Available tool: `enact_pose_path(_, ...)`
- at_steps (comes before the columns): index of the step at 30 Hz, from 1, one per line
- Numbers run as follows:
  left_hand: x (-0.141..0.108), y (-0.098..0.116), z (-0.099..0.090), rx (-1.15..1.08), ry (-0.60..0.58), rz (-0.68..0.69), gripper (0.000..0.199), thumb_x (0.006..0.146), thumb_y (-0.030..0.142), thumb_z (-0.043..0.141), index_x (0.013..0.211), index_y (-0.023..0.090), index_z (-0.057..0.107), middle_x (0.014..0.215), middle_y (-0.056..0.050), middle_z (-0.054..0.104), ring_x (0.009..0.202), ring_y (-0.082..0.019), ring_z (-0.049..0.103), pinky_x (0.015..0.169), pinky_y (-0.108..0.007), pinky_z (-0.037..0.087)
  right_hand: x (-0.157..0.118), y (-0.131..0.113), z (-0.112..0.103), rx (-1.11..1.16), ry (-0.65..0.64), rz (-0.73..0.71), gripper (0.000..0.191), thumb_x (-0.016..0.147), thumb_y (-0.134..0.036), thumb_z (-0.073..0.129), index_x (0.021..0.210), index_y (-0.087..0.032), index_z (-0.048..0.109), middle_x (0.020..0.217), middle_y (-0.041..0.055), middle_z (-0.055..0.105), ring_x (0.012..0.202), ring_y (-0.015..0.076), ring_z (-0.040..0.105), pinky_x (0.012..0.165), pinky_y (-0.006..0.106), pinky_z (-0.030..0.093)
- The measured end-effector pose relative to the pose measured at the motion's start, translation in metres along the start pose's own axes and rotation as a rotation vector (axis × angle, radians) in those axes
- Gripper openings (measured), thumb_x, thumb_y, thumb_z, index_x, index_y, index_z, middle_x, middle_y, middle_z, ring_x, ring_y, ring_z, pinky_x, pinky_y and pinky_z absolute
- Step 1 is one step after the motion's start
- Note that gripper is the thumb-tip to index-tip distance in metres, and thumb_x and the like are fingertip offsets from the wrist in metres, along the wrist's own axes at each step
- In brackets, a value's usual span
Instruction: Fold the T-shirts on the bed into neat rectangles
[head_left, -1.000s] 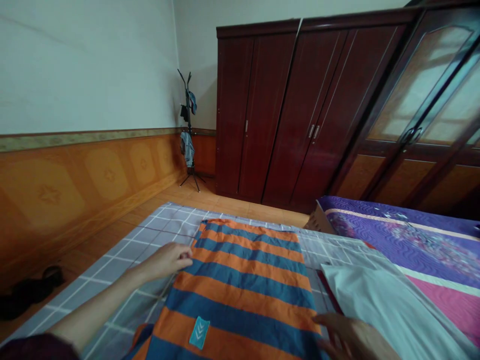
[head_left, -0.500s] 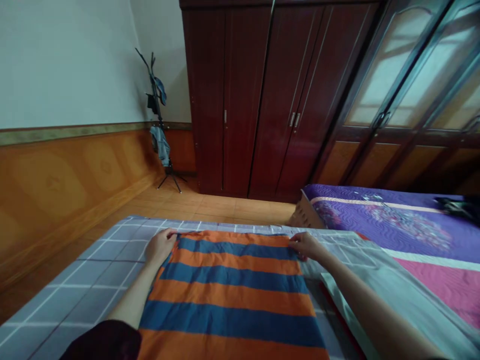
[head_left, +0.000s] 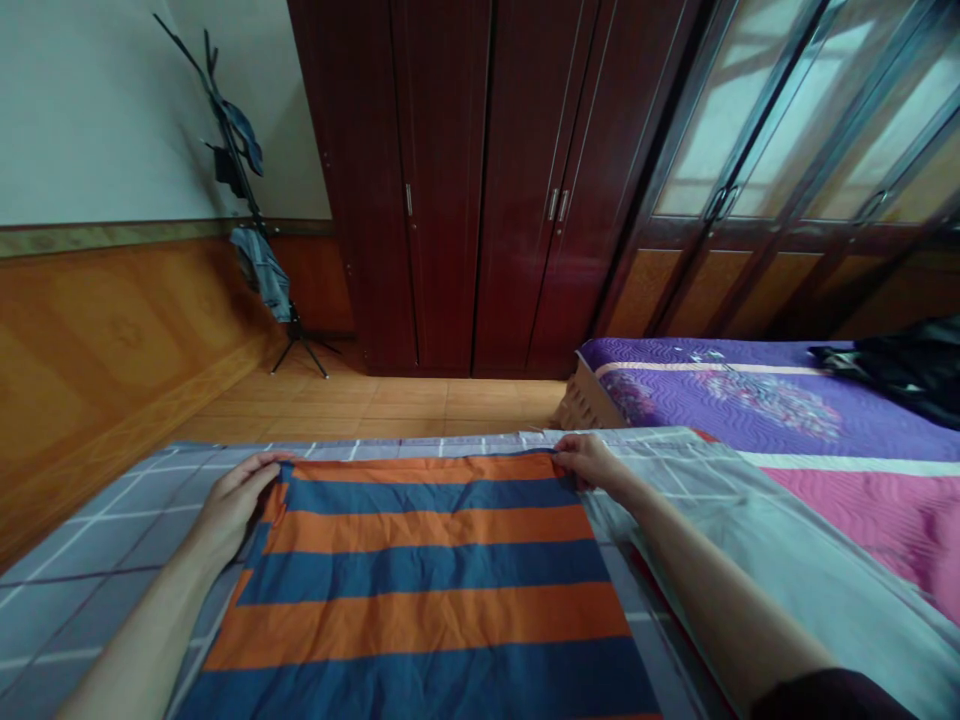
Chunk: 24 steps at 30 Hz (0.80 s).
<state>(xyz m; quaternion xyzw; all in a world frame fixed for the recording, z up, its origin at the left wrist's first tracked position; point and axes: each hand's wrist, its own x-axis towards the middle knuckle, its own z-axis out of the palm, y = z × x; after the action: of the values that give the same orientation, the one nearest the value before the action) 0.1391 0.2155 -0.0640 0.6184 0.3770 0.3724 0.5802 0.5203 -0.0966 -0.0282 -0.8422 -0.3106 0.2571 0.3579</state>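
Note:
An orange-and-blue striped cloth [head_left: 427,560] lies spread over a grey checked bed cover [head_left: 105,545], its far edge stretched between my hands. My left hand [head_left: 238,500] pinches the far left corner, where the fabric is doubled along the side. At the far right corner, my right hand [head_left: 589,464] has its fingers closed on the same cloth. A few soft wrinkles cross the stripes, and the near end runs out of view. Whether it is a garment or a plain piece of fabric I cannot tell.
A pale green fabric [head_left: 757,540] lies right of my right arm. Beyond it is a bed with a purple and pink quilt [head_left: 735,390] and dark clothing [head_left: 900,365]. A red-brown wardrobe [head_left: 442,200] and a coat stand [head_left: 251,200] stand across the tiled floor [head_left: 375,400].
My view has shifted to the right and downward. The hands still grip the same corners but appear farther apart, and the cloth's far edge looks straighter and wider.

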Motion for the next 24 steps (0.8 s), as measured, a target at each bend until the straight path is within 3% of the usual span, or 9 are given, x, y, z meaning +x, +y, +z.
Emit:
enact_pose_path(5,-0.003,0.003,0.003,-0.03,0.025,0.014,0.017,0.065,0.027,0.061,0.082,0.022,0.059,0.076,0.001,0.068,0.069,-0.018,0.064,0.064,-0.027,0.052,0.0,-0.003,-0.003,0.078,-0.011,-0.017,0.013,0.073,-0.025,0.052,0.061,-0.018,0.052,0.041,-0.0049,0.052,0.031,0.0067,0.045,0.03,0.016,0.029)
enact_pose_path(8,0.0,0.001,0.002,0.251,0.026,0.135,0.011,0.069,0.029,0.051,0.075,0.022,0.058,0.076,-0.001,0.067,0.073,-0.021,0.063,0.069,-0.031,0.051,-0.002,-0.004,-0.006,0.114,-0.017,-0.026,0.016,0.071,-0.031,0.054,0.063,-0.018,0.052,0.044,-0.0042,0.053,0.033,0.007,0.045,0.033,0.017,0.032)
enact_pose_path(12,0.008,-0.007,-0.002,0.549,0.032,0.252,0.015,0.064,0.026,0.045,0.065,0.022,0.059,0.073,-0.001,0.066,0.079,-0.023,0.06,0.08,-0.033,0.046,-0.002,-0.005,-0.007,0.129,-0.019,-0.035,0.012,0.065,-0.027,0.057,0.072,-0.018,0.053,0.047,-0.0051,0.054,0.038,0.0078,0.048,0.035,0.017,0.033)
enact_pose_path(16,0.008,-0.009,-0.004,0.801,-0.024,0.407,0.021,0.065,0.023,0.039,0.07,0.022,0.059,0.075,0.0,0.065,0.077,-0.021,0.061,0.076,-0.029,0.046,0.001,-0.001,-0.008,0.075,-0.053,-0.045,0.029,0.061,-0.02,0.056,0.089,-0.015,0.059,0.047,-0.005,0.055,0.038,0.0092,0.047,0.036,0.019,0.035)
enact_pose_path(20,0.004,-0.006,-0.001,0.957,-0.076,0.552,0.021,0.07,0.019,0.036,0.072,0.021,0.057,0.079,-0.003,0.063,0.081,-0.02,0.06,0.078,-0.029,0.045,0.012,0.009,-0.006,-0.032,0.013,-0.089,0.039,0.061,-0.015,0.054,0.098,-0.01,0.064,0.052,-0.0016,0.06,0.042,0.0109,0.05,0.039,0.02,0.036)
enact_pose_path(24,0.001,-0.004,-0.001,1.029,-0.05,0.591,0.022,0.072,0.017,0.036,0.074,0.02,0.057,0.089,-0.006,0.06,0.093,-0.021,0.056,0.086,-0.031,0.043,0.022,0.016,-0.006,-0.155,0.11,-0.181,0.035,0.061,-0.013,0.055,0.092,-0.013,0.07,0.063,0.0009,0.067,0.055,0.0134,0.058,0.048,0.02,0.039)
